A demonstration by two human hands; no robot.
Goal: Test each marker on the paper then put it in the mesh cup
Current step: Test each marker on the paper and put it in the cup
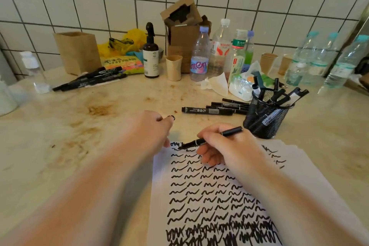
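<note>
My right hand (225, 146) grips a thin black marker (231, 131) like a pen, its tip touching the top left of the white paper (299, 158), which is covered in black squiggles. My left hand (151, 130) rests at the paper's top left corner and pinches a small black cap (171, 117) between its fingertips. The black mesh cup (265, 114) stands just behind and to the right of my right hand, holding several markers. Several more black markers (207, 110) lie flat on the table to the cup's left.
Another group of black markers (89, 80) lies at the back left near a brown box (77, 52). Bottles (199, 56), paper cups (174, 67), a spray bottle (151, 54), tissues (216, 84) and cardboard boxes crowd the tiled back wall. The tabletop is stained.
</note>
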